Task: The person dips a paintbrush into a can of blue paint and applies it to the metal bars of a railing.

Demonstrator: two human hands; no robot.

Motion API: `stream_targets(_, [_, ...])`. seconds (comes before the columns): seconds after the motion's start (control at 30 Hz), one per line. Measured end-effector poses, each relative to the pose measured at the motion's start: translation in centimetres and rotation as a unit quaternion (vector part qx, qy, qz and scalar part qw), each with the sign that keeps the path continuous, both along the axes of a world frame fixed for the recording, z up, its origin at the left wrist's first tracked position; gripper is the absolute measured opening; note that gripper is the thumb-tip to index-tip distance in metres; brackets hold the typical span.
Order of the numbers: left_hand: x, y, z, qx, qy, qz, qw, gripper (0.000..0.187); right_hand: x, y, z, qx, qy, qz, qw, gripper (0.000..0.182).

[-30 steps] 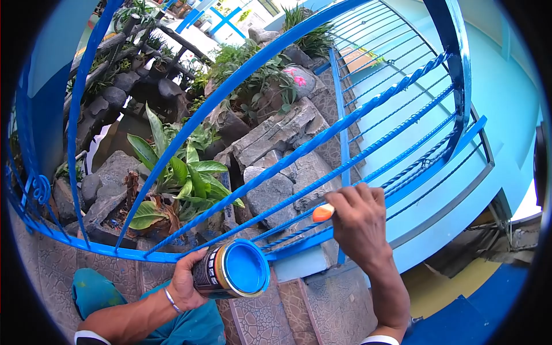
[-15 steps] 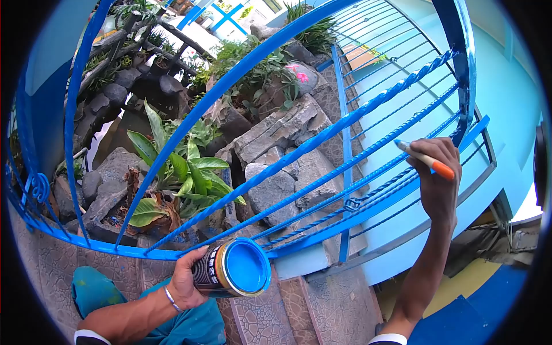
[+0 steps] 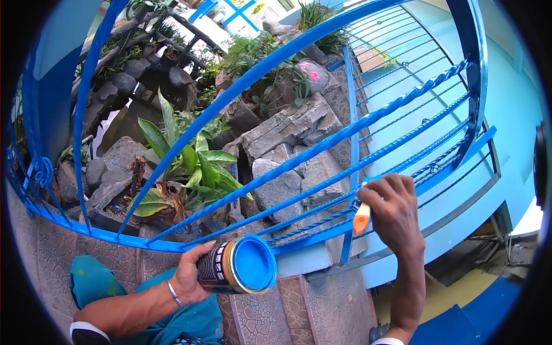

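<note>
Right hand [image 3: 394, 210] has dropped from up by the far end of the railing back down to the lower rails, brush now pointing down instead of out to the side. It is closed around a paintbrush [image 3: 361, 217] with an orange handle; the bristle end is hidden behind the hand, tucked against the thin twisted bar [image 3: 322, 225] just above the bottom rail. Left hand [image 3: 190, 276] hardly shifted: wrapped around the side of a paint can [image 3: 237, 266], tilted so its open mouth faces the camera, blue paint inside, held low just beside the bottom rail [image 3: 144, 242]. Silver bracelet [image 3: 172, 293] on the left wrist.

Blue iron railing [image 3: 276, 57] curves across the whole view between the person and everything beyond it. Behind the bars: grey rockery stones [image 3: 287, 129], a broad-leafed green plant [image 3: 195, 167] with brown dead leaves at its base, a pink flower [image 3: 313, 75] farther back. Light blue wall [image 3: 506, 109] to the right. Patterned stone paving [image 3: 322, 305] under the can and hands. Teal trouser leg [image 3: 95, 282] bottom left.
</note>
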State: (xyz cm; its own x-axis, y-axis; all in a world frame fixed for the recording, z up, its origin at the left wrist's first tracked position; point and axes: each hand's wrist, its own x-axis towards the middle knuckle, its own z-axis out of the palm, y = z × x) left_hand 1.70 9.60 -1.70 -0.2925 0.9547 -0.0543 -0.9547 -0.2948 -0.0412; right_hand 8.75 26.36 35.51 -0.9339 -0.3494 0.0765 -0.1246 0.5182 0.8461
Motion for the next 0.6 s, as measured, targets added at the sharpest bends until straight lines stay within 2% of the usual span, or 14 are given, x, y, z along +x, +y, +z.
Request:
stream_targets(0.13, [0.1,-0.2,0.1,-0.002,-0.012,0.000,1.000,0.052,0.3,0.1,-2.5,-0.054,-0.022,0.029,0.998,0.015])
stream_targets(0.27, [0.1,-0.6,0.0,-0.002,-0.016,-0.004,1.000,0.052,1.1,1.6,-4.0,0.017,-0.022,0.013,1.000,0.016])
stream_targets(0.37, [0.1,-0.8,-0.2,-0.008,-0.024,0.007,1.000,0.052,2.9,1.6,-5.6,-0.010,-0.058,0.011,0.998,0.020])
stream_targets(0.5, [0.3,-1.0,-1.3,-0.020,0.008,0.010,1.000,0.058,3.2,1.3,-5.3,0.015,-0.021,0.054,0.998,0.021])
stream_targets(0.6, [0.3,-1.5,-1.2,-0.026,0.024,0.016,0.999,0.061,3.3,2.3,-5.3,0.035,-0.047,0.025,0.998,0.020])
